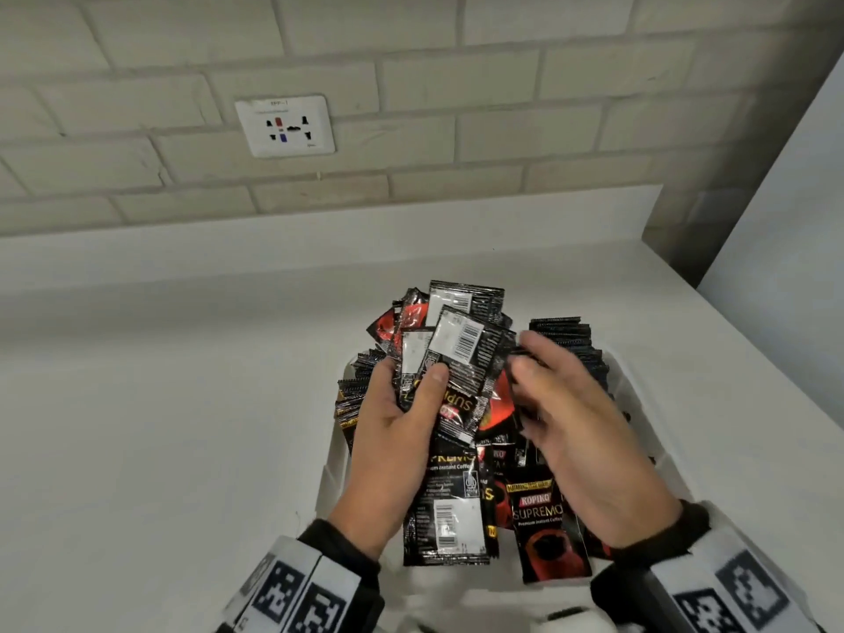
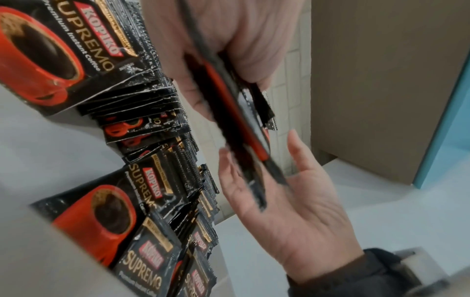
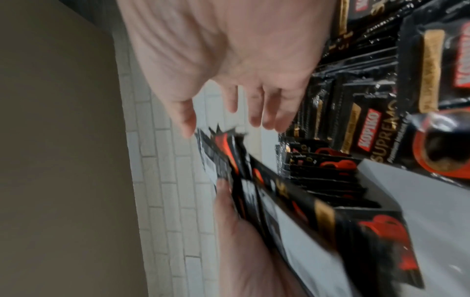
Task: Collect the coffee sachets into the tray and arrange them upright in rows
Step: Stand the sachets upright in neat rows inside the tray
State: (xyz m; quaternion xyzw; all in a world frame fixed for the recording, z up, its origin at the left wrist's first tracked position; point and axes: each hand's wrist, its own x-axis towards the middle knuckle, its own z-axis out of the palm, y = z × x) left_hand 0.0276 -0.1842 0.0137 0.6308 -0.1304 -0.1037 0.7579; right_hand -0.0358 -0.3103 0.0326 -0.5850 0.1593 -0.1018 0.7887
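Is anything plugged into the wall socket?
No, the wall socket above the counter shows bare holes with no plug or cable in it.

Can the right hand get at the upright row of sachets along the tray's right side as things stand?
Probably yes. The right hand is open, holds nothing and hovers just beside that upright row. The left hand grips its bunch of sachets off to the other side, so nothing seems to block it.

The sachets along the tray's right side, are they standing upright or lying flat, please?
Upright: the sachets stand on edge in a packed row against the tray wall, only their top edges showing.
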